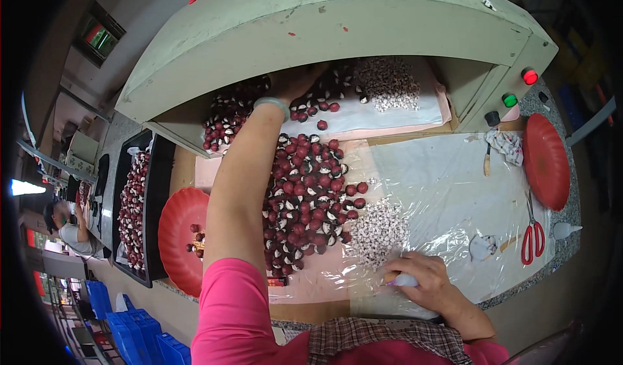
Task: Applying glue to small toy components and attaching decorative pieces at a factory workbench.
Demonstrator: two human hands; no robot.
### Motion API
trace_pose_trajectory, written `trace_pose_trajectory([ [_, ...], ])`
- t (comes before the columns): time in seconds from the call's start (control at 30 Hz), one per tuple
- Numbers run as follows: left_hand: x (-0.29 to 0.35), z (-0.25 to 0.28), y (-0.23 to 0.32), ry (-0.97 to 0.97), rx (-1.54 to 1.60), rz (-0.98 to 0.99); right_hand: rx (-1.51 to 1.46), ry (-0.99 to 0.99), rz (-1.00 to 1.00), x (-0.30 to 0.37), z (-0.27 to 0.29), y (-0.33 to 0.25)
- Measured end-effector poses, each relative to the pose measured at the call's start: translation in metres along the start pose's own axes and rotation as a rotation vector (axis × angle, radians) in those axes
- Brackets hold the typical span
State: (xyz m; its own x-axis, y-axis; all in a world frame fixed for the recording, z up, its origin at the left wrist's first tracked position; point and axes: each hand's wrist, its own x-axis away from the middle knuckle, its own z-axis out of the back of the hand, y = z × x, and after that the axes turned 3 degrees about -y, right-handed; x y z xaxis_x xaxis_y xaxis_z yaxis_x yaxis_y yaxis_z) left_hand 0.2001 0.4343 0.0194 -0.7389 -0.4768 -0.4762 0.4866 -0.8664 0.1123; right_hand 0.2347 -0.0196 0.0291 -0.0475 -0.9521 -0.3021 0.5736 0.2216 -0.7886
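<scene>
My left hand point(295, 85) reaches deep into the low opening of the pale green cabinet point(311, 37), over dark red, black and white balls. Shadow and the cabinet's edge hide its fingers. On the table, below that arm, lies a large heap of the same balls point(305, 196). My right hand point(425, 284) is closed around a small white squeeze bottle point(407, 279), just in front of a heap of tiny white pieces with dark specks point(379, 235). A small orange-brown bit shows at its fingertips, too small to name.
Red scalloped trays stand at left point(182, 235) and right point(546, 164). A black crate of balls point(134, 209) is at far left. Red-handled scissors point(533, 240) and another squeeze bottle point(566, 230) lie at right. Another person point(78, 232) is in the left background.
</scene>
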Motion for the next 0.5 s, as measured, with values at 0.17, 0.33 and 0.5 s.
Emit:
trace_pose_trajectory([
  [0.17, 0.028, 0.017, -0.007, -0.274, -0.097, 0.243, 0.014, 0.012, -0.030, 0.004, 0.001, 0.002],
  [0.33, 0.050, 0.037, -0.085, -0.312, -0.197, 0.322, 0.043, -0.062, -0.032, 0.001, -0.003, 0.001],
  [0.5, 0.042, 0.039, -0.103, -0.190, 0.020, 0.176, 0.054, -0.083, -0.046, -0.001, -0.005, 0.005],
])
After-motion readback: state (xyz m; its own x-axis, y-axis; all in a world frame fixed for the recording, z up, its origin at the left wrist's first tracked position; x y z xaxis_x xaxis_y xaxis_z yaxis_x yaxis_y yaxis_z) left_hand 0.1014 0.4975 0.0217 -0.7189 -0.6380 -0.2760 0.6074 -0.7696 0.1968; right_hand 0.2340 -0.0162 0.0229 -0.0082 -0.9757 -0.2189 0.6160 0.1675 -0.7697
